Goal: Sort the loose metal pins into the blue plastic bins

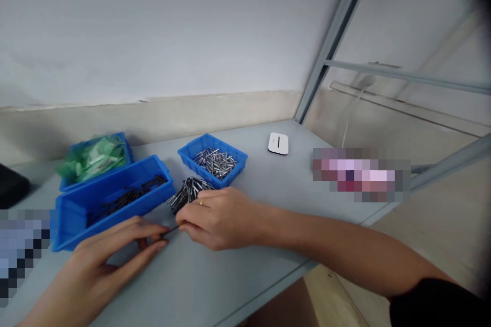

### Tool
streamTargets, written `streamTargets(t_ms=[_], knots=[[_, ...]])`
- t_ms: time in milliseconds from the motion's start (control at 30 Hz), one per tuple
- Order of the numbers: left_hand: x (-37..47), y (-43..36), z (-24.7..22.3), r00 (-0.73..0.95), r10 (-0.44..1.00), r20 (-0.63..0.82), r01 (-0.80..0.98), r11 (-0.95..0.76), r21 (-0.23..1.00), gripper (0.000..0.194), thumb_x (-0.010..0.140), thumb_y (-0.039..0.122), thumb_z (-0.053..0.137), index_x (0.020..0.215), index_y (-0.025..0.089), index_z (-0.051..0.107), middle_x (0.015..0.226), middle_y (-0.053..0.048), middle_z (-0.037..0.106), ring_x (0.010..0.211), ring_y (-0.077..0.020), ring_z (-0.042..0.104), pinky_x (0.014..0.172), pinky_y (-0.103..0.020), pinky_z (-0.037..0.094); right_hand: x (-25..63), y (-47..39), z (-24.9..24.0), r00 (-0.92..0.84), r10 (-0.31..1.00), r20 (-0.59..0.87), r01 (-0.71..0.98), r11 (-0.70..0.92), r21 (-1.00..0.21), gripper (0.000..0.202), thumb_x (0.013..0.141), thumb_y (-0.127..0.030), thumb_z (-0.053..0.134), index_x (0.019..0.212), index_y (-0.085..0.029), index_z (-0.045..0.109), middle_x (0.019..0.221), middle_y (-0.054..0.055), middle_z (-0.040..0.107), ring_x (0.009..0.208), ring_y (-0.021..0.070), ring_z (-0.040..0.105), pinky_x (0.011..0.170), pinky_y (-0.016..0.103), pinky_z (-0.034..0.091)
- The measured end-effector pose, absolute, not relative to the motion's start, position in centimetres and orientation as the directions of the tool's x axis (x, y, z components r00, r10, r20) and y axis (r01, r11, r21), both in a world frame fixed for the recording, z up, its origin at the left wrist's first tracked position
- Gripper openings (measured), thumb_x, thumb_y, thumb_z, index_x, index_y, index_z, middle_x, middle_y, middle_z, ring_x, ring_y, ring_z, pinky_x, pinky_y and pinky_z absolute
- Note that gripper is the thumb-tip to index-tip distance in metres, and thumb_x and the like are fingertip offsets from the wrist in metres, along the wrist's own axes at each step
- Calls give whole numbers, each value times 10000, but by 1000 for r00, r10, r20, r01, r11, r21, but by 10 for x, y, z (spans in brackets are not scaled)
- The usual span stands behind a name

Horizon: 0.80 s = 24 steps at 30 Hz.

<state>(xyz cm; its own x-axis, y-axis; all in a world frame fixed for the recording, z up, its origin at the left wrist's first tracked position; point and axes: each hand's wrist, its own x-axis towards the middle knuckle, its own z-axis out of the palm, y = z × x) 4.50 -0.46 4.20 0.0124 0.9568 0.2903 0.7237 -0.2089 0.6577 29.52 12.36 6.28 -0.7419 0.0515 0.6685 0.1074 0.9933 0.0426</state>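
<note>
My left hand (115, 255) is closed in a pinch on one end of a thin dark rod (171, 230), low over the table. Fingers of my right hand (218, 217), which wears a ring, close round the other end, so most of that part is hidden. Just behind the right hand lies a loose pile of thin black and silver rods (190, 191), partly covered by it. Beyond the left hand, a long blue bin (72, 214) contains dark slim pieces. A smaller blue bin (187, 156) behind the pile contains many short silver pins (217, 162).
Another blue bin (128, 147) with green plastic bags (95, 156) stands at the back left. A white square device (278, 143) lies on the grey table (253, 286). Blurred-out items sit at the far left and right. A metal frame post (330, 46) rises at the right corner.
</note>
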Motion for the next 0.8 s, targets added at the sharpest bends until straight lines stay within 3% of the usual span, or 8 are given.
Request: streamTargets(t_ms=[133, 267, 400, 467, 633, 733, 800], knots=[[49, -4, 45, -2, 938, 347, 724, -238, 648, 425, 876, 762, 754, 930, 346, 823, 936, 6, 821, 892, -206, 777, 537, -135, 600, 294, 125, 61, -722, 48, 690, 108, 993, 45, 297, 1110, -272, 441, 970, -191, 690, 711, -45, 716, 687, 121, 669, 574, 273, 388], [57, -6, 50, 5, 919, 395, 750, -264, 606, 439, 887, 823, 685, 955, 417, 841, 965, 34, 816, 916, -183, 784, 767, -175, 657, 295, 124, 63, -768, 24, 640, 57, 998, 32, 275, 1095, -249, 438, 959, -191, 669, 780, -40, 760, 706, 110, 688, 599, 264, 419], [62, -9, 55, 37, 921, 389, 758, -280, 590, 407, 931, 781, 667, 942, 414, 844, 985, 25, 815, 917, -180, 794, 727, -158, 643, 295, 122, 66, -802, 14, 598, 38, 999, 27, 259, 1089, -245, 436, 981, -190, 665, 812, -36, 768, 737, 111, 705, 592, 267, 431], [62, -9, 57, 71, 921, 384, 748, -303, 590, 364, 958, 729, 670, 929, 402, 828, 962, 27, 817, 896, -180, 793, 785, -176, 644, 295, 122, 66, -801, -13, 598, 16, 999, 43, 276, 1104, -257, 429, 1005, -190, 677, 832, -36, 775, 765, 110, 721, 601, 264, 451], [58, -5, 60, 98, 922, 374, 706, -329, 627, 137, 943, 520, 752, 943, 394, 808, 981, 31, 834, 872, -179, 800, 814, -183, 623, 295, 127, 70, -665, -205, 718, -109, 978, 179, 301, 1100, -264, 475, 976, -203, 743, 868, -49, 801, 687, 76, 692, 639, 211, 520], [57, -4, 59, 96, 944, 316, 660, -297, 690, 111, 921, 478, 760, 913, 383, 818, 944, 23, 847, 858, -197, 810, 788, -205, 632, 296, 130, 75, -535, -361, 764, -239, 932, 272, 281, 1035, -218, 547, 903, -217, 794, 862, -49, 805, 692, 68, 688, 675, 202, 542], [58, -5, 59, 84, 965, 247, 612, -245, 752, 121, 908, 478, 764, 878, 373, 817, 898, 29, 853, 867, -211, 817, 802, -221, 643, 294, 132, 76, -362, -497, 788, -369, 853, 368, 314, 1035, -298, 581, 834, -247, 816, 827, -63, 803, 683, 59, 690, 659, 199, 539]])
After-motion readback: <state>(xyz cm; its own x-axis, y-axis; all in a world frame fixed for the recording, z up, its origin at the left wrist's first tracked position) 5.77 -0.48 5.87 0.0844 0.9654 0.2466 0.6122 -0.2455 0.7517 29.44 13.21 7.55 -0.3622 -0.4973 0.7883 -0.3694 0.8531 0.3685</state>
